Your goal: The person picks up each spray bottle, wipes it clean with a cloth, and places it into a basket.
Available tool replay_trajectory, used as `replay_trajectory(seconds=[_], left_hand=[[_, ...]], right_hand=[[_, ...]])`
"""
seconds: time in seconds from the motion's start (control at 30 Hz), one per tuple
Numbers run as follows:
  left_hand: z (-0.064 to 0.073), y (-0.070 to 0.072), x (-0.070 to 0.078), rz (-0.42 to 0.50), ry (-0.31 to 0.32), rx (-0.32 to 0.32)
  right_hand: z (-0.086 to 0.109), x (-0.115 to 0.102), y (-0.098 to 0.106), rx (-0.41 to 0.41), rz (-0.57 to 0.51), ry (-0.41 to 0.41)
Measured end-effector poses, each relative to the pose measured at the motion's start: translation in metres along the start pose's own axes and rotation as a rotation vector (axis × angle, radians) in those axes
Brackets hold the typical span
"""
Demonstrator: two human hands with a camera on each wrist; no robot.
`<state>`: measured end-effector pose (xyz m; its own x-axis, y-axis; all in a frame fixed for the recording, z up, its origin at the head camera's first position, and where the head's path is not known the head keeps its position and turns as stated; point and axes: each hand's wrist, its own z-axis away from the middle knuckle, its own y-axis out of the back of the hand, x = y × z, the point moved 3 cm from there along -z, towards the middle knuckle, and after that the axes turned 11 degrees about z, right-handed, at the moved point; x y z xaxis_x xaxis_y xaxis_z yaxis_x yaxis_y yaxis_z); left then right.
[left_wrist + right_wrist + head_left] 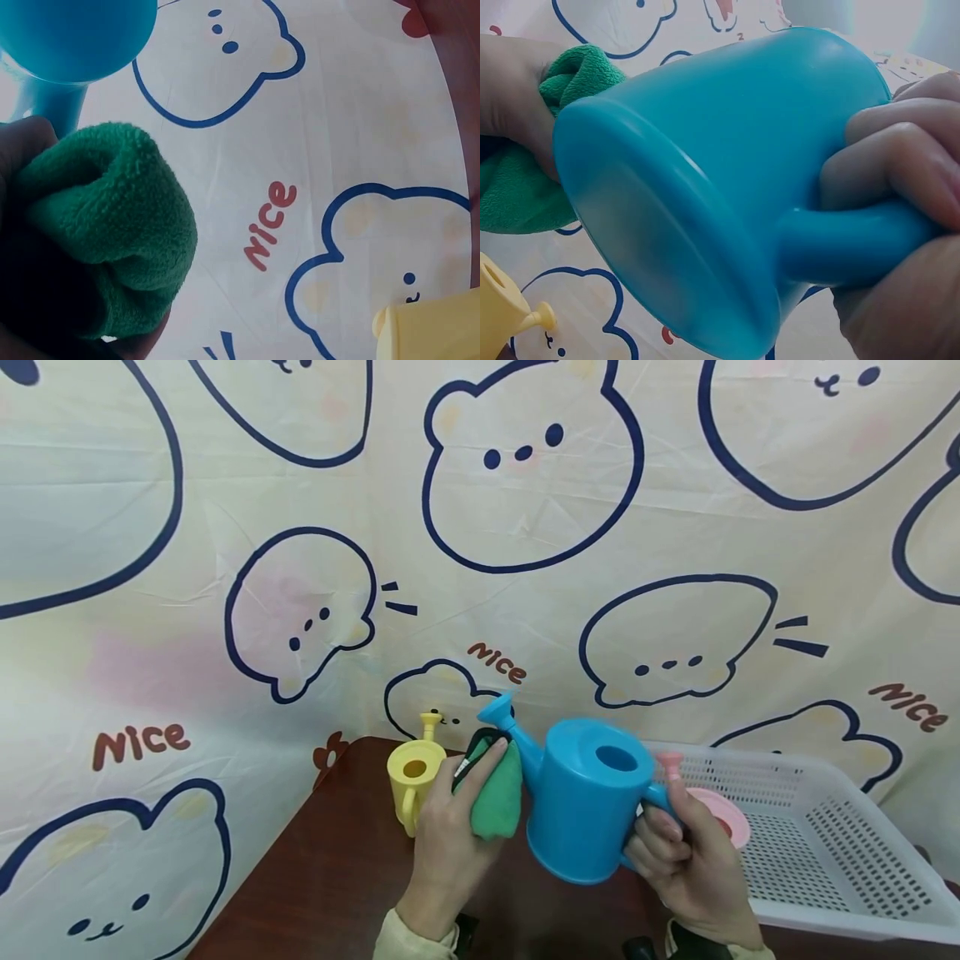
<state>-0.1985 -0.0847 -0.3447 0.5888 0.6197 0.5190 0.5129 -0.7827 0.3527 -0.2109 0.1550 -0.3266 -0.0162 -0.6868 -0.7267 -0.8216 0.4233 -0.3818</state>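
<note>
My right hand (693,860) grips the handle of a blue watering can (588,802), holding it up over the table with its spout toward the left. In the right wrist view the can's base (660,232) faces the camera, and curled fingers (900,157) wrap the handle. My left hand (457,835) holds a bunched green cloth (498,793) close beside the can's spout. The cloth's folded fluffy surface (142,217) fills much of the left wrist view. Left of that hand stands a yellow watering can (414,768), partly covered by the hand.
A white perforated plastic basket (847,918) stands at the right. A pink watering can (723,810) shows in it, partly hidden behind my right hand. The dark brown table (300,893) meets a cartoon-printed curtain (525,610) at the back and left.
</note>
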Motion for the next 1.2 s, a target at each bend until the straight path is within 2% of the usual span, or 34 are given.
replay_trajectory(seconds=[0.23,0.5,0.77,1.07,1.2], left_hand=[[0.000,0.001,0.001,-0.013,0.027,0.028],[0.001,-0.002,0.000,0.002,0.052,0.006],[0.003,-0.008,0.003,-0.022,0.034,-0.042],[0.005,-0.012,0.004,-0.072,0.059,-0.122],[0.005,-0.013,0.004,-0.042,0.054,-0.169]], right_hand=[[0.002,0.001,0.000,-0.009,0.014,-0.039],[0.008,-0.003,0.002,0.001,0.160,-0.068],[0.014,-0.006,0.005,0.013,0.393,-0.075],[0.017,-0.004,0.009,0.075,0.574,-0.197],[0.018,-0.004,0.011,0.132,0.610,-0.240]])
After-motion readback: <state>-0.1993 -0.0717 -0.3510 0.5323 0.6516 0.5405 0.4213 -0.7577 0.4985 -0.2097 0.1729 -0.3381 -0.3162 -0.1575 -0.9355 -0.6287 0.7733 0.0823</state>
